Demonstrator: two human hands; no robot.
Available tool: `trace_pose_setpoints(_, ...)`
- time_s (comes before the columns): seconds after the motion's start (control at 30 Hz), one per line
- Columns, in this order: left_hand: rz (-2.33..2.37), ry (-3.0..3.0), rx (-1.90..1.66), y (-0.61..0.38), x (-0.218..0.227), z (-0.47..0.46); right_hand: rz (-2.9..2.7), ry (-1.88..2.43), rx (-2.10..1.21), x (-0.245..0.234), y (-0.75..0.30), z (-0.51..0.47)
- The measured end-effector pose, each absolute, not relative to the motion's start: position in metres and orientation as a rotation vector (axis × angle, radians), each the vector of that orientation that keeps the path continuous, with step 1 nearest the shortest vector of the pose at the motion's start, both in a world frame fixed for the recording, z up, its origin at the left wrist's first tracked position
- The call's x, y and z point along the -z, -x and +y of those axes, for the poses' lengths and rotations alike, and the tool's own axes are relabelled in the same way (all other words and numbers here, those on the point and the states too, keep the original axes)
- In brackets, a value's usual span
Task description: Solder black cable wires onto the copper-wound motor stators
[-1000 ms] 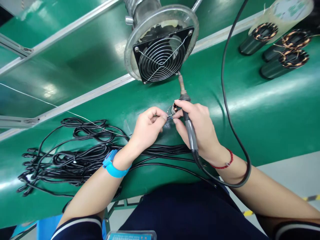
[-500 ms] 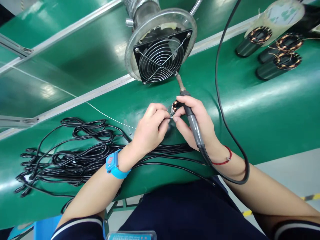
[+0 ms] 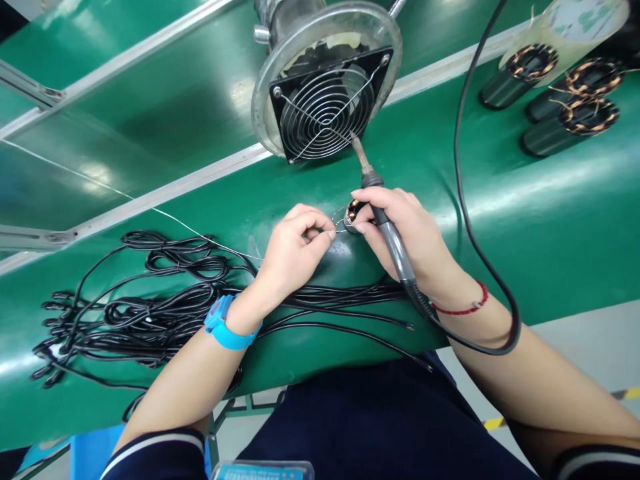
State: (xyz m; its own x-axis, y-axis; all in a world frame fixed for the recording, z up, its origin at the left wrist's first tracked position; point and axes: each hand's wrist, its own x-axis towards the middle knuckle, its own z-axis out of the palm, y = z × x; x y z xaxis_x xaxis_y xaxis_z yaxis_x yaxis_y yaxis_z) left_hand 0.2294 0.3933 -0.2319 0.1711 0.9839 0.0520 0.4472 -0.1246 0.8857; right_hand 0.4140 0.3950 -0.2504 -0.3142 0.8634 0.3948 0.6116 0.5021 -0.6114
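Observation:
My right hand (image 3: 407,237) is closed around the grey and black handle of a soldering iron (image 3: 393,243). The iron's metal tip points up and away, in front of the fan grille. Under that hand is a small motor stator (image 3: 351,212) with copper windings, partly hidden by fingers that reach its edge. My left hand (image 3: 299,247) pinches a thin wire (image 3: 341,231) stretched out from the stator. A long strand of solder wire (image 3: 205,237) comes in from the left and disappears beneath my left hand.
A fan with a round wire guard (image 3: 325,120) hangs from a metal duct ahead. Bundled black cables (image 3: 165,313) lie on the green table's left side. Several stators (image 3: 570,127) stand at the far right, beside a roll of clear tape (image 3: 585,23). The iron's cord (image 3: 463,193) loops over my right wrist.
My left hand has drawn slightly left, widening the gap between the hands and showing more thin wire. My right hand and the iron have shifted a little right; the view has tilted slightly.

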Motion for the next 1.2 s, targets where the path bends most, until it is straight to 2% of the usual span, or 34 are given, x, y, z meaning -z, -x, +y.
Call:
trace_pose_setpoints(0.27, 1.355, -1.738, -0.892, -0.230, 0.231, 0.392, -2.051, 1.181, -0.396, 0.242, -0.415, 0.385)
trace_pose_setpoints(0.43, 1.345, -1.792, -0.886, -0.231, 0.231, 0.390, -1.785, 1.207, -0.441, 0.227, -0.426, 0.360)
trace_pose_setpoints(0.6, 1.360, -1.854, -0.907, -0.233, 0.232, 0.388, -1.681, 1.020, -0.322, 0.242, -0.428, 0.341)
trace_pose_setpoints(0.73, 1.370, -1.864, -0.899, -0.234, 0.232, 0.388, -1.740, 0.898, -0.383, 0.255, -0.429, 0.335)
trace_pose_setpoints(1.2, 1.399, -1.871, -0.898, -0.235, 0.233, 0.388, -1.777, 0.928, -0.414, 0.260, -0.427, 0.335)
